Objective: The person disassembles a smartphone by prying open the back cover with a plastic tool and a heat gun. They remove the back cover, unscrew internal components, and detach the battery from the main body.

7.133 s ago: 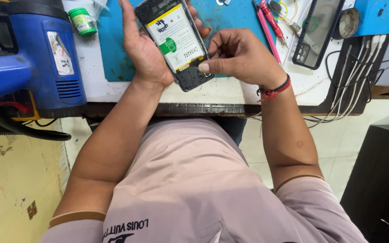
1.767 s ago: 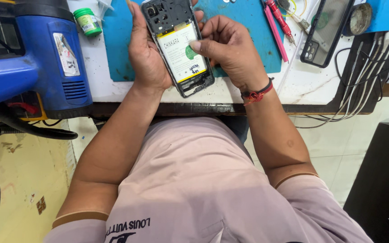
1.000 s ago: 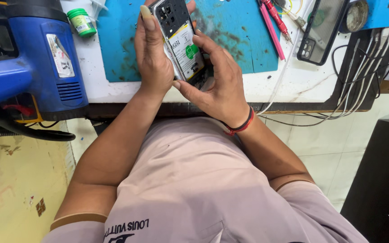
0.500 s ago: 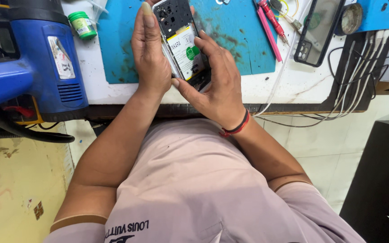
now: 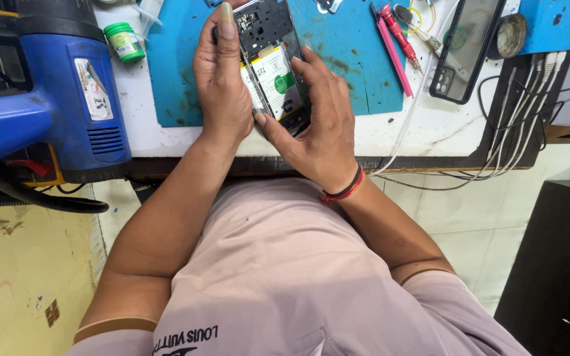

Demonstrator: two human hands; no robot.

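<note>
While you look down over the bench, your left hand (image 5: 222, 82) clasps the opened phone (image 5: 273, 62) along its left edge, forefinger stretched up the side, and your right hand (image 5: 318, 125) wraps its lower right corner, thumb pressed at the bottom end. Held between both hands, the phone sits with its back off and battery showing, above the blue mat (image 5: 338, 59); whether it touches the mat is hard to judge. A small green-lidded jar (image 5: 124, 42) stands shut left of the mat, contents unseen.

Both hands, left (image 5: 222, 86) and right (image 5: 321, 122), gripping opened phone (image 5: 273, 62), above blue mat (image 5: 351, 59)
</note>
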